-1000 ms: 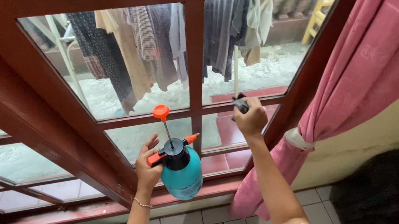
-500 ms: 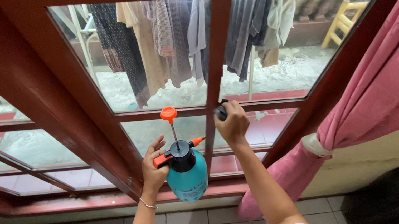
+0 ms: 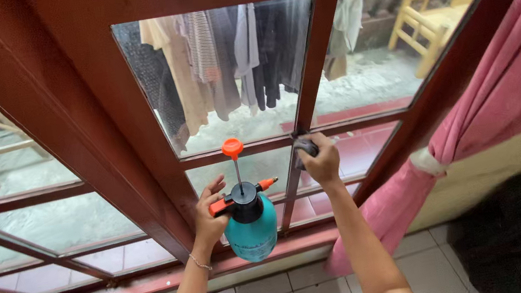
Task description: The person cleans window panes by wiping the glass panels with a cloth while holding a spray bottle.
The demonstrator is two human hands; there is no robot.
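- Right now your left hand (image 3: 208, 219) is wrapped around the orange handle of the teal spray bottle (image 3: 251, 228), fingers curled over the grip and thumb side towards the black cap
- You hold the bottle upright in the air, in front of the lower window panes, with its orange pump knob (image 3: 231, 147) raised on a thin rod above the cap
- Its small orange nozzle points to your right, towards your other hand
- Your right hand (image 3: 322, 161) is closed on a dark cloth (image 3: 305, 148), pressed against the reddish-brown wooden window frame (image 3: 100, 144) where the upright bar meets the crossbar
- The two hands are apart, the bottle sitting between them, just left of your right wrist and lower than the cloth
- A thin bracelet (image 3: 199, 263) circles your left wrist
- A pink curtain (image 3: 504, 101) hangs at your right, gathered by a pale tie-back (image 3: 424, 161), near your right forearm but not touching it
- Clothes (image 3: 225, 54) hang outside behind the glass, and a pale wooden chair (image 3: 425, 19) stands beyond the right pane
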